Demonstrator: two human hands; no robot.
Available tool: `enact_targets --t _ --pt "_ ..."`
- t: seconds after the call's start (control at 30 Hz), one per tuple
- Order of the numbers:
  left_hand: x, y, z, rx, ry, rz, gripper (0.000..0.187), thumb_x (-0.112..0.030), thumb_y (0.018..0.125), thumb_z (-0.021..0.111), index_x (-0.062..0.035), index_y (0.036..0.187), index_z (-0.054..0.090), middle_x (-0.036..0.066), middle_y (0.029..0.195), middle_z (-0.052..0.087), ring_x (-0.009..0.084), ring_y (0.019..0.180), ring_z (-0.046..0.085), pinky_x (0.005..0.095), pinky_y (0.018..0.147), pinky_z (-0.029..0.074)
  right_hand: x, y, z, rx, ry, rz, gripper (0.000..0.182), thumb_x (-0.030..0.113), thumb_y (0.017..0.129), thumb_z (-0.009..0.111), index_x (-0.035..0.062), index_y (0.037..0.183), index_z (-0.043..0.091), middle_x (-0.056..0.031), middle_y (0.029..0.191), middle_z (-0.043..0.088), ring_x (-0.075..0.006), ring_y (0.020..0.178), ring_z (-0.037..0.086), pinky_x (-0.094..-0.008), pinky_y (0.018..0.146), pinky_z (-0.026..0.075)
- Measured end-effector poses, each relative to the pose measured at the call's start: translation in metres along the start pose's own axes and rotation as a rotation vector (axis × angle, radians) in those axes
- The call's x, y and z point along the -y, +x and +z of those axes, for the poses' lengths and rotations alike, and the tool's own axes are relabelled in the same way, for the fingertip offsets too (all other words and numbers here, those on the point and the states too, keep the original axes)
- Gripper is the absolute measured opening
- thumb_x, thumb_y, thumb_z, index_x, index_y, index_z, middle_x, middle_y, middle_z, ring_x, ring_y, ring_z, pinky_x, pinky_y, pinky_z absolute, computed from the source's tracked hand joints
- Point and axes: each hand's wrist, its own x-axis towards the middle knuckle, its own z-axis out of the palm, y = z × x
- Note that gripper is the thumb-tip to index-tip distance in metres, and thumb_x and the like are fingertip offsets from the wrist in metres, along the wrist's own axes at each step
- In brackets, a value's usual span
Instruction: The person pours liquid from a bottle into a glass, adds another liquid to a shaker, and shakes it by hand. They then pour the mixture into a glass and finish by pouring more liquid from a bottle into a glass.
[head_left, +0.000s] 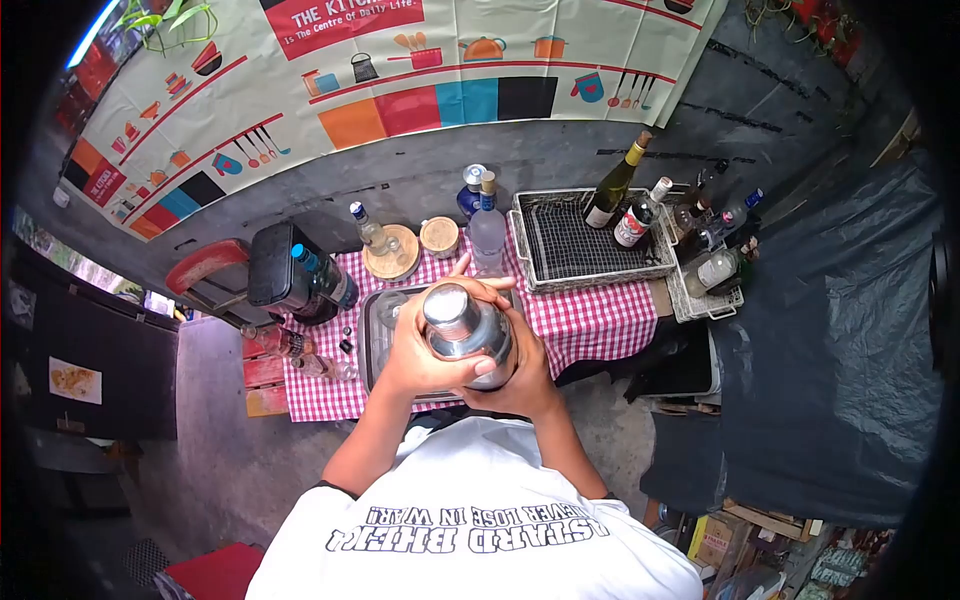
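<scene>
A silver metal cocktail shaker [468,330], its cap upward, is held between my two hands over the table. My left hand [412,345] wraps the near-left side, with the thumb across the front and fingers reaching over the far side. My right hand [528,365] grips the right side and lower part of the shaker. Under my hands lies a dark tray [368,340] with clear glassware [390,308] at its left end; my hands hide much of it. Just beyond my fingers stands a frosted bottle [487,235] with a cork-like stopper.
A red checked cloth [600,315] covers the table. Round wooden boards [392,252], a small clear bottle [368,228] and a black bin [280,265] stand left. Clear bottles [310,366] lie at the front left. A wire basket [545,278] holds bottles at the right.
</scene>
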Motion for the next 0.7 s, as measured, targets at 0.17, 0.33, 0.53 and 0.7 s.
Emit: enact_targets --t 0.17,0.33,0.53,0.7 --pt "0.007 0.002 0.004 0.11 -0.123 0.0 0.059 -0.027 0.06 0.084 -0.0016 0.11 0.063 0.012 0.103 0.07 0.0357 0.118 0.062 0.0555 0.121 0.004 -0.005 -0.009 -0.013 0.111 0.138 0.059 0.112 0.025 0.055 0.093 -0.0096 0.143 0.033 -0.0196 0.133 0.054 -0.0282 0.127 0.054 -0.0386 0.108 0.04" --pt "-0.012 0.004 0.029 -0.013 -0.077 -0.085 0.075 -0.022 0.066 0.085 -0.0009 0.129 0.051 0.013 0.117 0.066 0.0261 0.118 0.06 0.0441 0.115 0.033 -0.002 -0.007 -0.021 0.047 0.12 -0.013 0.107 0.024 0.057 0.092 -0.0052 0.142 0.034 -0.02 0.133 0.053 -0.0297 0.125 0.055 -0.0399 0.104 0.043" --pt "-0.019 -0.007 0.056 -0.278 0.135 -0.16 0.079 -0.019 0.062 0.091 -0.001 0.128 0.051 0.012 0.117 0.064 0.0191 0.112 0.06 0.0343 0.101 0.045 -0.003 -0.002 -0.021 -0.098 -0.161 -0.149 0.102 0.024 0.06 0.091 0.0005 0.141 0.033 -0.0215 0.125 0.056 -0.0385 0.115 0.06 -0.0452 0.092 0.051" --pt "-0.012 -0.007 0.041 -0.12 0.035 -0.068 0.069 -0.02 0.063 0.09 -0.0002 0.119 0.056 0.011 0.115 0.066 0.0234 0.116 0.061 0.0389 0.105 0.044 0.003 -0.01 -0.015 -0.136 -0.132 -0.124 0.101 0.023 0.058 0.091 0.0002 0.14 0.036 -0.0216 0.126 0.057 -0.0381 0.112 0.062 -0.0449 0.092 0.051"
